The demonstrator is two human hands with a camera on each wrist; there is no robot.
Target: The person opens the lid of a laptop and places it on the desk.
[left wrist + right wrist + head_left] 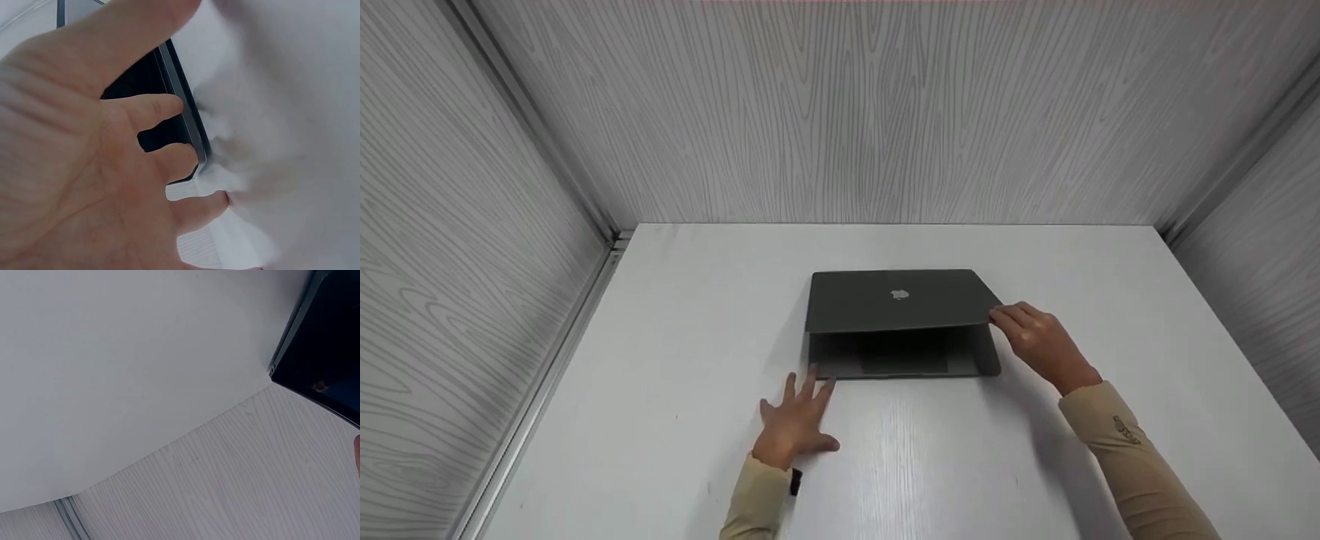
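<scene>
A dark grey laptop [901, 307] with a pale apple logo sits on the white table, its lid partly raised and tilted toward the person. My right hand [1039, 341] pinches the lid's front right corner between thumb and fingers. My left hand [793, 427] lies spread at the base's front left corner, fingertips at the edge. In the left wrist view two fingers of the left hand [129, 169] overlap the laptop base's edge [188, 112]. The right wrist view catches the laptop's screen side [332, 354] and a sliver of fingertip [357, 453]. Shadow under the lid hides most of the keyboard.
The white table [697, 300] reaches back to a grey wood-grain panel [840, 112]. Similar panels [457, 262] stand on both sides, with metal rails [540, 450] along the left edge. Both sleeves are beige.
</scene>
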